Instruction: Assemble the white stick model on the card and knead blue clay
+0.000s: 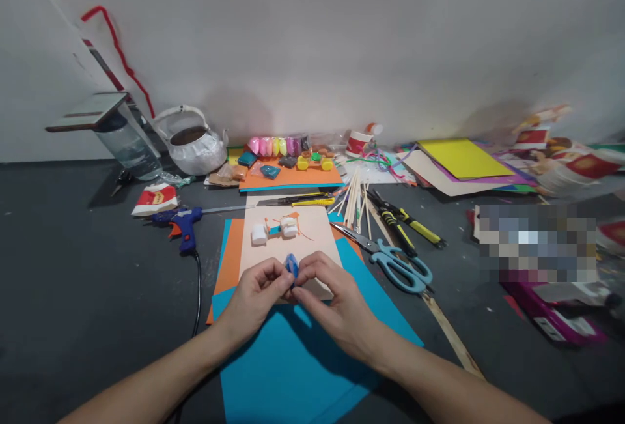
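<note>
My left hand (261,290) and my right hand (336,297) meet above the blue paper sheet (273,365). Between their fingertips stands a small blue oval piece (291,264) that looks like modelling clay, pinched from both sides. Its lower part is hidden by my fingers. Just beyond, on a cream sheet (317,241), lies a small assembly with white rounded pieces (259,234), a blue strip and orange bits. Both hands are closed, with the thumbs against the fingers.
A blue glue gun (185,223) lies left, its cord trailing forward. To the right are blue-handled scissors (400,268), pliers (396,227) and wooden sticks (355,202). A yellow cutter (312,200), clay packets (278,146) and a white kettle (198,150) are farther back.
</note>
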{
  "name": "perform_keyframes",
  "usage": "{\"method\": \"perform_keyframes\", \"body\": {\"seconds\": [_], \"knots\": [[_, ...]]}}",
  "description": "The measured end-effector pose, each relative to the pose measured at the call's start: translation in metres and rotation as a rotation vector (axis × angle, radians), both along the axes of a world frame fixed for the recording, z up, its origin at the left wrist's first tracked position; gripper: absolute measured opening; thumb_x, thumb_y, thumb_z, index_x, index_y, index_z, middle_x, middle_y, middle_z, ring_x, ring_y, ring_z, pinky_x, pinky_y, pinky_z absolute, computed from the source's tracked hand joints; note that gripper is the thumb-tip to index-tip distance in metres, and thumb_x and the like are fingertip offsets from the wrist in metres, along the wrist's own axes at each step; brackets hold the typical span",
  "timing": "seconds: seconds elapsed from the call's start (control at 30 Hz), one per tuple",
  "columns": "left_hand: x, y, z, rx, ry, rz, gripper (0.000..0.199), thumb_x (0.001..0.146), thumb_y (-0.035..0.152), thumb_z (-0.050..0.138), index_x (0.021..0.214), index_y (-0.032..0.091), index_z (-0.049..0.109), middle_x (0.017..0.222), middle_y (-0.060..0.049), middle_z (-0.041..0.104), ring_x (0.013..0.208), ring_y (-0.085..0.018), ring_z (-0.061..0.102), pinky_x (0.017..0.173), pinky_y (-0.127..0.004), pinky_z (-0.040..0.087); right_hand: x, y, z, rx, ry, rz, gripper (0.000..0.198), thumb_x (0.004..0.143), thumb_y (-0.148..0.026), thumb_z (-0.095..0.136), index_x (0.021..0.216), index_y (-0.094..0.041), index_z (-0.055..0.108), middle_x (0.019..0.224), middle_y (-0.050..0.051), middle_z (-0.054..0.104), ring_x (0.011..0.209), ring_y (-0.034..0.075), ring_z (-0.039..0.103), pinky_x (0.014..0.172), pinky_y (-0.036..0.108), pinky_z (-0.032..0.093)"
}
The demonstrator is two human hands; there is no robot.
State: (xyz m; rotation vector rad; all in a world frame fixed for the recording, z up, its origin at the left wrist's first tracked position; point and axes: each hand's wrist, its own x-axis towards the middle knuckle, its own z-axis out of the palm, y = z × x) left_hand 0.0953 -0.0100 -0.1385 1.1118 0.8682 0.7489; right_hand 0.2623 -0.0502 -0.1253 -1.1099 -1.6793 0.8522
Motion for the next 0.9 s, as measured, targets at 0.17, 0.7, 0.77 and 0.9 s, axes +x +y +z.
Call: {"method": "perform_keyframes", "body": {"seconds": [0.17,0.7,0.77,0.9], "knots": [[0.0000,0.0009,-0.0028,-0.021,0.003,0.005,0.047,0.069,0.058,0.076,0.067,0.015,0.055,0.062,0.002,0.057,0.060,-0.011,0.055,0.060,-0.024,0.047,0.0008,0.0007,-0.0026,-0.045,0.014,0.035,0.010,0.096,-0.024,0.059,0.087,-0.022,0.063,0.095,0.004,0.059,0.091,0.019,0.058,0.080,0.030,0.046],[-0.0016,-0.0017,-0.0044,0.070,0.083,-0.050,0.034,0.085,0.045,0.063,0.071,0.016,0.054,0.067,0.002,0.052,0.067,-0.012,0.052,0.065,-0.024,0.043,0.0008,0.0035,-0.0052,-0.118,-0.002,-0.018,0.013,0.091,-0.022,0.062,0.078,-0.021,0.059,0.085,0.002,0.058,0.083,0.018,0.056,0.074,0.029,0.043],[-0.0021,-0.0032,-0.0053,0.107,0.108,-0.058,0.031,0.088,0.043,0.060,0.072,0.016,0.054,0.068,0.001,0.052,0.068,-0.013,0.051,0.064,-0.024,0.041,0.0013,0.0039,-0.0046,-0.121,-0.011,-0.009,0.015,0.092,-0.021,0.059,0.077,-0.021,0.058,0.085,0.002,0.058,0.083,0.017,0.056,0.073,0.028,0.043],[-0.0027,-0.0056,-0.0049,0.208,0.237,-0.086,0.025,0.089,0.036,0.054,0.073,0.017,0.053,0.068,0.002,0.051,0.065,-0.012,0.047,0.061,-0.024,0.037,0.0027,0.0050,-0.0043,-0.124,-0.033,0.012,0.015,0.091,-0.017,0.055,0.076,-0.021,0.054,0.084,0.001,0.056,0.081,0.016,0.055,0.072,0.027,0.042]]}}
